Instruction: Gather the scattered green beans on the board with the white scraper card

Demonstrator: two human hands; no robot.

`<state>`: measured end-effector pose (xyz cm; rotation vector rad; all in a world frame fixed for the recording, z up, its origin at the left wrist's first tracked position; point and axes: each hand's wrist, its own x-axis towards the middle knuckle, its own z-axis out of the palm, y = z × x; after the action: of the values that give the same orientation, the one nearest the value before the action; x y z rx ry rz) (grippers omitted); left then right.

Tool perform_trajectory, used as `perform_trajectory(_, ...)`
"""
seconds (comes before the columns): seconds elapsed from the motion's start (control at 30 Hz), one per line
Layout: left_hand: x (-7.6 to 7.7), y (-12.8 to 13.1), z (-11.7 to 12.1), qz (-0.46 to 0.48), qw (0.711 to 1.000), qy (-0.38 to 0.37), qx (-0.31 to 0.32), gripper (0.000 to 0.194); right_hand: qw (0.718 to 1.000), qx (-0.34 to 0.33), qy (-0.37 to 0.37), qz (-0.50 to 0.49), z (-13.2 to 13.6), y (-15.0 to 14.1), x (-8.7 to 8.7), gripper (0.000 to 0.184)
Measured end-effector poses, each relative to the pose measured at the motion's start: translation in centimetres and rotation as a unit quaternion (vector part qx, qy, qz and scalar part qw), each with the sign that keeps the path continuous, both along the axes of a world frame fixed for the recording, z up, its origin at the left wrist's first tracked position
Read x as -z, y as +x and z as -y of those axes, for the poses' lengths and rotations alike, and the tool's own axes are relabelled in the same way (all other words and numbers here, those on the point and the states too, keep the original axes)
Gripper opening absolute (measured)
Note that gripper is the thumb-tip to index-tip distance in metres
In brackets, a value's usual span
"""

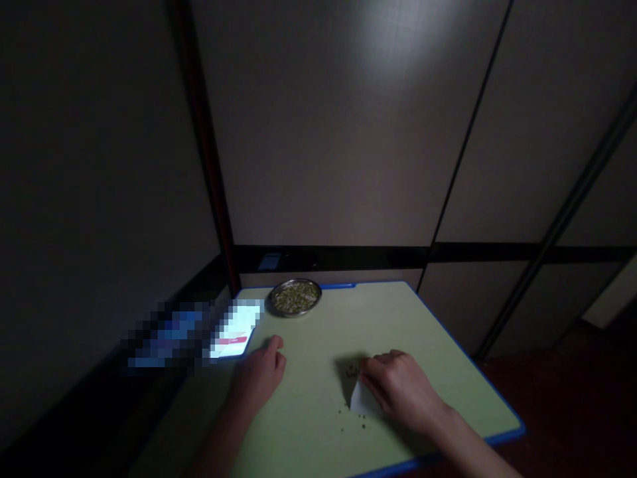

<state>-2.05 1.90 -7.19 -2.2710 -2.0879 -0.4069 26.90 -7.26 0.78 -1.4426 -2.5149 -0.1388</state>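
My right hand (398, 382) pinches a small piece of white paper (364, 399), whose lower corner touches the table top. Small dark seed-like bits (351, 373) lie beside the paper in the hand's shadow, with several more scattered in front of it. My left hand (261, 372) rests on the left part of the table, its fingers loosely curled and nothing visible in them. Beyond it, at the back left, a round metal plate (294, 297) holds a spread of green and whitish grains or seeds.
The light green table (398, 318) has a blue edge. A lit screen (237, 332), partly pixelated, stands at its left side. Dark cabinet panels (328, 146) rise right behind the table, and a dark wall stands at the left. Reddish floor (557, 385) shows at the right.
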Motion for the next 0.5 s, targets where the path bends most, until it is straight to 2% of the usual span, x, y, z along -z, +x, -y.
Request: perform_trajectory(0.5,-0.1,0.1,0.1,0.001,1.000,0.002,0.002,0.020,1.000,-0.002,0.001,-0.011,-0.7,-1.6,0.1,0.020)
